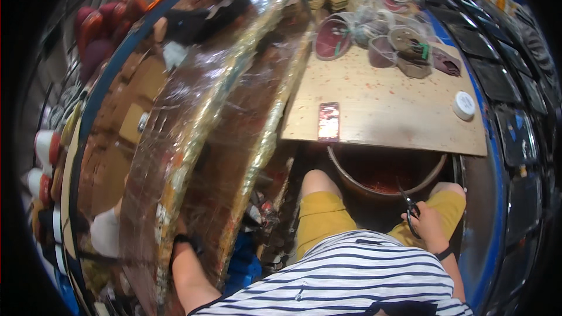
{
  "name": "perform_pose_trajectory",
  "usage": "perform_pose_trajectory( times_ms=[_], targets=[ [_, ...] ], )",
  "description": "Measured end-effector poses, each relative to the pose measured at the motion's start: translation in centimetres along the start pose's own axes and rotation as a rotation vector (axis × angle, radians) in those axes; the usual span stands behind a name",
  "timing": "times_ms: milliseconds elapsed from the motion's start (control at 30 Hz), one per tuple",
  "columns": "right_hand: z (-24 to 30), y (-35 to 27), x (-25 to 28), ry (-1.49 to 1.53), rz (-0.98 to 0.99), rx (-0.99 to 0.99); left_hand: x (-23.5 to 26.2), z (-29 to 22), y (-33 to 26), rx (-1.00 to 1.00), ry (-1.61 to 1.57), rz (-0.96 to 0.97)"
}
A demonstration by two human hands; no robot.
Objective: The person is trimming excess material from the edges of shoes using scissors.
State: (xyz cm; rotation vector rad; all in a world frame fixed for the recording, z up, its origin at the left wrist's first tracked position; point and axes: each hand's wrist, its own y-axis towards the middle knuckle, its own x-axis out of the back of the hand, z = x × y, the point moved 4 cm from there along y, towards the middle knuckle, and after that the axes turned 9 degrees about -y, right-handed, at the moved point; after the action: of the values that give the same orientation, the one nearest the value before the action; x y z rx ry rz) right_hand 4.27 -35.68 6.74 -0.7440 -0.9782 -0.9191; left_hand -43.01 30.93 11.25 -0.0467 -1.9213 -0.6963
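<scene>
My right hand [429, 222] is closed around the black handles of a pair of scissors [412, 208], above my right thigh. The blades point up toward a round tub [351, 180] between my knees, which has reddish scraps inside. My left arm reaches out to the lower left, with a dark band at the wrist. My left hand [180, 226] is mostly hidden by a plastic-wrapped shelf [196, 123], so its fingers do not show. On the wooden tabletop [374, 102] ahead, a phone [329, 122] with a lit screen lies at the near left edge.
Clear, mesh-like rolls and cords [374, 23] are heaped at the tabletop's far end. A white round-lidded jar [464, 105] stands at its right. Dark plastic-wrapped stacks [515, 134] line the right side. Another person's dark sleeve [205, 23] shows at the far left, beyond the shelf.
</scene>
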Motion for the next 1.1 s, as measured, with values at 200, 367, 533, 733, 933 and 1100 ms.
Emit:
perform_pose_trajectory(
  times_ms=[200, 367, 533, 733, 933, 1100],
  targets=[
    [-1.0, 0.3, 0.3, 0.032, 0.034, 0.018, -0.5, 8.4, 0.8, -0.272, -0.525, 0.317],
    [-0.8, 0.0, 2.8, 0.048, 0.058, -0.026, -10.7, -6.9, 2.8, -0.286, -0.119, 0.073],
    [-8.2, -2.6, 4.9, 0.019, -0.337, -0.145, -14.6, -33.8, -5.2, -0.745, -0.313, 0.174],
    [-23.0, -13.2, 10.7, -0.292, -0.600, -0.596, -19.5, -48.1, -14.9, -0.963, -0.640, 0.547],
    [-36.5, -31.5, 13.4, -0.426, -0.572, -1.324, -22.1, -51.0, -24.4, -1.140, -0.454, 0.909],
    [-40.1, -45.1, 13.3, -0.469, -0.552, -1.659, -20.3, -50.9, -26.0, -1.169, -0.398, 0.776]
  ],
)
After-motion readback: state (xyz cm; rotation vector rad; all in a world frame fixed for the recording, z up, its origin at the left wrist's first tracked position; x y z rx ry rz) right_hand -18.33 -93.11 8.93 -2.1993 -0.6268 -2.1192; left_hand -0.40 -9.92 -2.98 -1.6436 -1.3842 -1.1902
